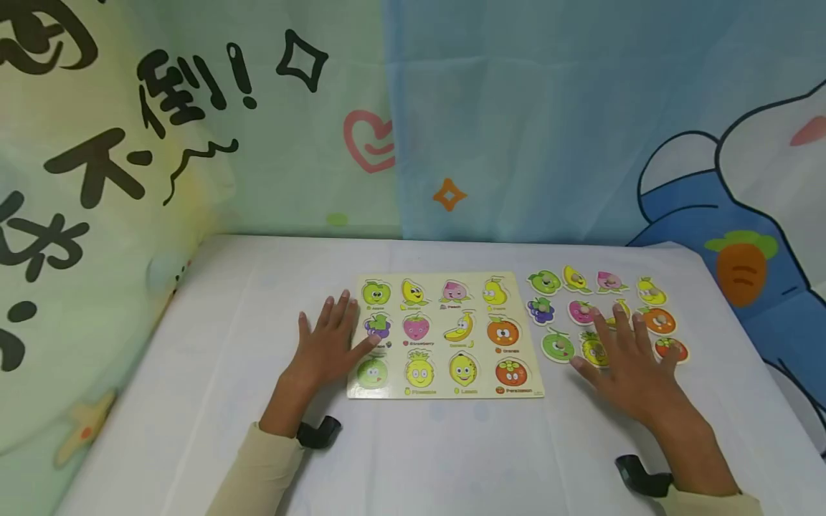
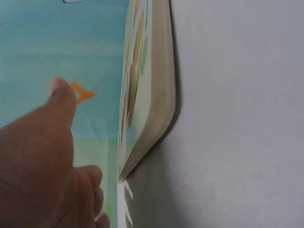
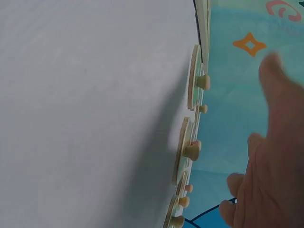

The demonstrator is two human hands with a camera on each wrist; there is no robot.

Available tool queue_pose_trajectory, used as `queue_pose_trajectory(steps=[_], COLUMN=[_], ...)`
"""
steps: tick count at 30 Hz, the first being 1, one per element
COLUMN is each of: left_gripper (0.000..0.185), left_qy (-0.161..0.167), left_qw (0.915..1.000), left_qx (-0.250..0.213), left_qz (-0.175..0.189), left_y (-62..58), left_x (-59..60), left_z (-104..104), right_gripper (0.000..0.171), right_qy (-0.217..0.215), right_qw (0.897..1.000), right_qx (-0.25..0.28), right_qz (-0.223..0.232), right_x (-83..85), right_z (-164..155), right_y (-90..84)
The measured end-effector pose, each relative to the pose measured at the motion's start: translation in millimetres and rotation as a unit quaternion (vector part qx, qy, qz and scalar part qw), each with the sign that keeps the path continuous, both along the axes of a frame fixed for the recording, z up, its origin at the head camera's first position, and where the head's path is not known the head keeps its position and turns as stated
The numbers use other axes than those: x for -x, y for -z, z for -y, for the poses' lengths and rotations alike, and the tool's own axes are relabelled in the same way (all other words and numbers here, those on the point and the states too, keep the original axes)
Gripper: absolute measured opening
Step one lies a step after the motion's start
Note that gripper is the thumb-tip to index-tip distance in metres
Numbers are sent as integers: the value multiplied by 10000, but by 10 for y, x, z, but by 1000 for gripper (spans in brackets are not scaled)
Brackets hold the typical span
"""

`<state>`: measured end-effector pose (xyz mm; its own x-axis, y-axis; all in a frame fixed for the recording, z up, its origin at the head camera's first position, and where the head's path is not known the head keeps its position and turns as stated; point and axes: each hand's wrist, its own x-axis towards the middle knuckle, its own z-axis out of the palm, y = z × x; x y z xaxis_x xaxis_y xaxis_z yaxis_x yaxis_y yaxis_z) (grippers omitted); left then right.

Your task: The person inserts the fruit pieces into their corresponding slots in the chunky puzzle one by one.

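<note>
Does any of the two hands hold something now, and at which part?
Nothing is held. The left hand lies flat, fingers straight, at the left edge of the puzzle board. The right hand is spread open over the loose fruit pieces.

Soft, even light fills my view from above; the white surface (image 1: 193, 373) shows no glare and only faint shadows beside the puzzle board (image 1: 445, 390). At my wrists everything is close: my right hand (image 3: 273, 161) blurs, my left hand (image 2: 42, 166) looms soft, and the board's edge casts a grey shadow.
</note>
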<state>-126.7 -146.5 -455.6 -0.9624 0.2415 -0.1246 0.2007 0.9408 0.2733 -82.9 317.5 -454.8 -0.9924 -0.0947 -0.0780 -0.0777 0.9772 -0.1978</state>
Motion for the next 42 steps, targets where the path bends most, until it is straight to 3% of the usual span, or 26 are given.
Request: queue_pose_trajectory(steps=[8,14,20,25,31,38,42], left_gripper=[64,57,55,55,57,62,65], left_qy=[276,389,460,476,454,406,393], left_qw=[9988,9982,9972,9968,9962,9955,9950], left_qx=[-396,-466,-587,-620,-738,-756,-786], left_qz=[-81,35,-18,-133,-93,393,480], left_y=[-17,-13,-3,-8,-7,5,15], left_x=[-36,-53,-45,-44,-70,-116,-121], left_z=[24,62,75,74,59,55,65], right_gripper=[86,60,32,26,28,38,39], right_qy=[130,128,472,743,1378,2309,2596], right_qw=[9986,9950,9806,9691,9495,9141,8992], right_qx=[346,428,885,1329,2172,3137,3444], right_qz=[-382,-899,-1685,-1941,-1797,-1130,-739], right_x=[21,65,178,313,510,799,936], right_z=[-2,46,139,189,190,266,335], right_y=[-23,-86,-135,-139,-97,3,32])
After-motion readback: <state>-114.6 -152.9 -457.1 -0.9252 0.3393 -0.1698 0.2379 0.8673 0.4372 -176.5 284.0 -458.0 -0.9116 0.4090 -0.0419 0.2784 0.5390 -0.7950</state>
